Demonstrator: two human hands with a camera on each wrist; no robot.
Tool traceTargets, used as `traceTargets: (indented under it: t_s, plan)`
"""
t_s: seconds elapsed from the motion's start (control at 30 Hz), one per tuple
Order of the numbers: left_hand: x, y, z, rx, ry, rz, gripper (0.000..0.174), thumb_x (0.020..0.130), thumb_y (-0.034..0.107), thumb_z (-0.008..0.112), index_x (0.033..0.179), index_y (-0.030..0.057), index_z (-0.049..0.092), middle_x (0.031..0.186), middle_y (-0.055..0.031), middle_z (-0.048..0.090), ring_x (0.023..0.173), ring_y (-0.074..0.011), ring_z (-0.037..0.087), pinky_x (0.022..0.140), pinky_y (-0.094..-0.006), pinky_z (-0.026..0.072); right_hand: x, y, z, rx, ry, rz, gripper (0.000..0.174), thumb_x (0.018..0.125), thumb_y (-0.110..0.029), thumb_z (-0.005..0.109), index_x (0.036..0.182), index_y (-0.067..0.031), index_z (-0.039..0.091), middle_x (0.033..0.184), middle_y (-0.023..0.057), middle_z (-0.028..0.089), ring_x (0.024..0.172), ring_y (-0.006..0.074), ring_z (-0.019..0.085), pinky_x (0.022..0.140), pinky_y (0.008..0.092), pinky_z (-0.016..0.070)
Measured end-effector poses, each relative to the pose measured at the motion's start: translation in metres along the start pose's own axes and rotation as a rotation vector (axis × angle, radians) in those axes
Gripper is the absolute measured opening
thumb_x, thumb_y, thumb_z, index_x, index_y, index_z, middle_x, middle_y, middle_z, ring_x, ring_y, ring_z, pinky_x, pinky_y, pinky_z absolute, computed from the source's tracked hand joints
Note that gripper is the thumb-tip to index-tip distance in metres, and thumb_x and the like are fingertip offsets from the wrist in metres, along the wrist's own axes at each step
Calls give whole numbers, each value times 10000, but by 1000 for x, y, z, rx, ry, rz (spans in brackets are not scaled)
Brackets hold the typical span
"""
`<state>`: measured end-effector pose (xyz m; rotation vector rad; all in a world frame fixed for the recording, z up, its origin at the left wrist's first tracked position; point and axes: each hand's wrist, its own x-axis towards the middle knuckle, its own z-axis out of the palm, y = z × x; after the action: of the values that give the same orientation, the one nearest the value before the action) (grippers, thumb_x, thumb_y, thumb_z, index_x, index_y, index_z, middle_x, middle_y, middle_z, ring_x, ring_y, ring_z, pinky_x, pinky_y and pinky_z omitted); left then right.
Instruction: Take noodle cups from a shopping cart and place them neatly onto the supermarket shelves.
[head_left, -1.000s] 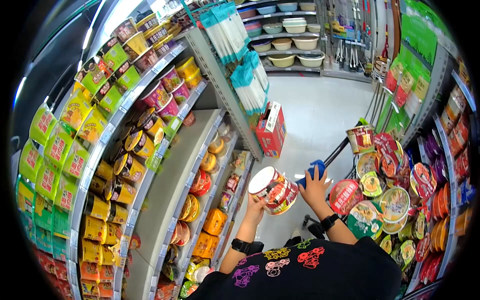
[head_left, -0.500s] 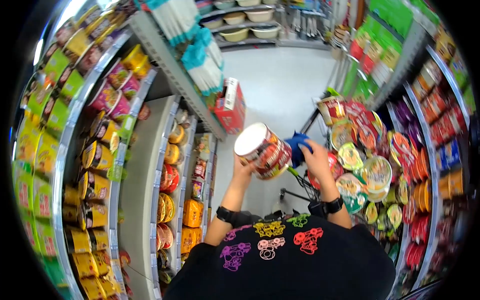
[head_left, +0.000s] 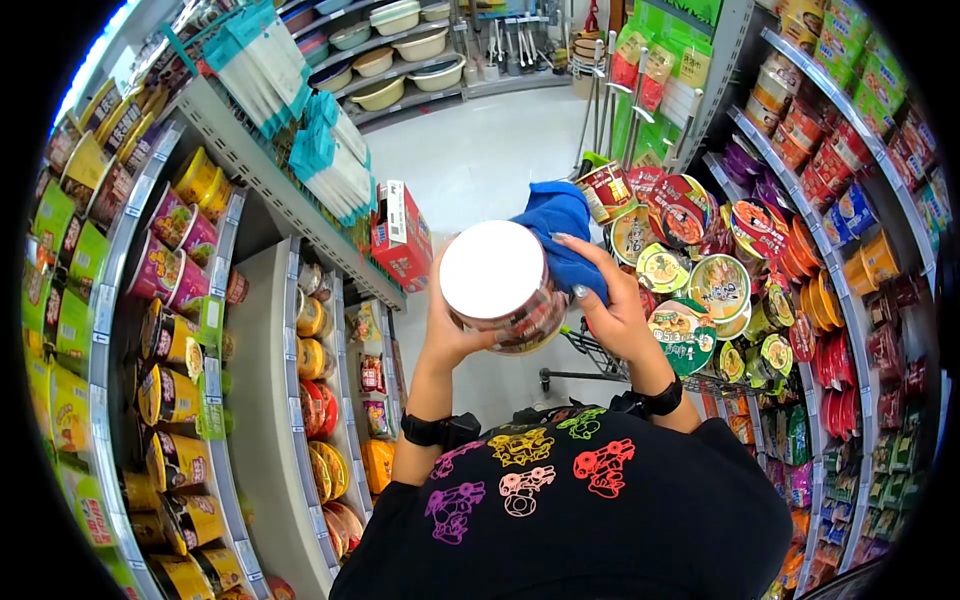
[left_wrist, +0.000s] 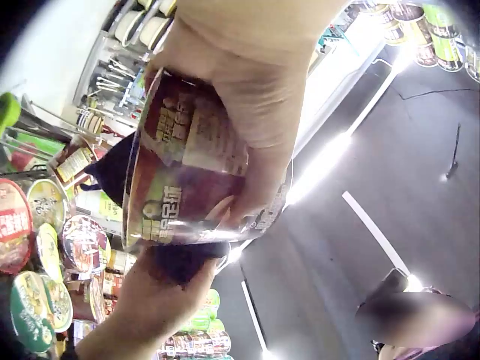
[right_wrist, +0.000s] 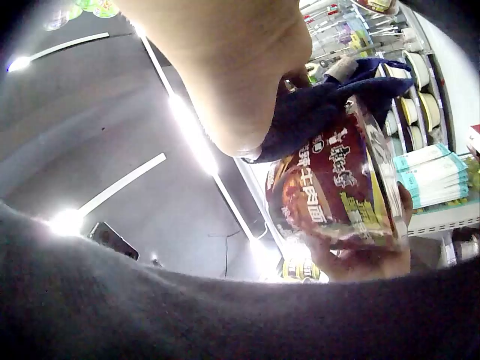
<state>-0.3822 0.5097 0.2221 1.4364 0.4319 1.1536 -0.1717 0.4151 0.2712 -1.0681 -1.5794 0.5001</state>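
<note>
The tub (head_left: 492, 270) is held up in front of the person's chest, above the aisle floor (head_left: 480, 170), between the shelves (head_left: 270, 400) and the loaded cart (head_left: 600, 352). Its lid is round, plain white and turned up towards the head view. The wall is dark red, printed with pale characters and a food picture, and has a glossy finish. A blue cloth (head_left: 562, 222) lies against the wall on the right-hand side. The left hand (head_left: 445, 325) grips the tub from its left, fingers curled round the wall, forearm rising from below. The right hand (head_left: 612, 312) is at the opposite side, thumb and fingers pinching the cloth, forearm angled inward. Both wrists carry dark bands.
</note>
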Motion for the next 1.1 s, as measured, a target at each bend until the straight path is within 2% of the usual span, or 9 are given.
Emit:
traceTargets:
  t_s: [0.07,0.47,0.57,0.67,0.77,0.9,0.93,1.03,1.1]
  plan:
    - [0,6,-3,23,-63,8,1205,428,235,888,1421,28,238,1359,-133,418,1263,-245,428,1059,-378,340,2,0,0,49,3,-9,458,947,-261,506,1333,-26,435,1301,161,528,1180,268,529,996,354,390]
    - [-10,10,-7,-120,-415,-132,1281,392,368,847,1446,17,209,1435,-144,346,1353,-250,310,1121,-379,219,2,-3,3,436,-160,106,619,951,-463,450,1318,36,425,1302,169,502,1214,243,479,1035,345,346]
    - [-4,-3,-18,176,-647,112,1299,398,403,841,1456,12,197,1498,-165,228,1415,-281,172,1148,-403,118,-5,8,5,571,-200,129,670,931,-519,455,1303,39,440,1304,170,501,1216,251,479,1039,342,345]
    - [-15,17,6,-178,-540,-146,1291,399,428,849,1453,25,223,1511,-164,202,1431,-298,99,1151,-424,76,-9,5,6,725,-172,223,721,909,-562,460,1286,52,450,1304,175,500,1209,248,487,1038,344,360]
    - [-18,6,3,-54,-514,-190,1281,425,462,846,1454,34,215,1510,-161,210,1439,-304,26,1149,-440,68,-18,16,10,960,-130,364,719,927,-555,405,1310,53,430,1311,180,498,1203,248,504,1027,357,395]
    - [-16,35,15,508,-801,-115,1069,626,436,791,1456,76,220,1510,-185,195,1431,-352,-67,1137,-486,100,-39,39,16,1374,-171,633,723,942,-542,344,1338,60,398,1258,185,548,1129,254,573,960,361,470]
    - [-22,42,21,519,-773,-93,873,732,361,737,1429,74,296,1465,-203,299,1411,-368,142,1103,-476,229,-44,37,18,1351,-179,694,721,939,-540,353,1331,62,406,1239,183,562,1112,257,584,954,360,474]
    - [-2,74,10,801,-931,-193,812,810,520,628,1392,25,352,1367,-176,446,1299,-314,403,1042,-408,335,-51,6,32,1160,-68,884,672,930,-492,405,1294,72,449,1240,185,567,1091,264,597,959,369,469]
    - [6,128,4,863,-476,254,689,813,361,666,1341,-2,415,1246,-199,546,1106,-335,553,962,-387,411,-49,-4,37,1116,-124,890,630,946,-463,379,1281,64,465,1249,180,559,1104,252,586,974,359,452]
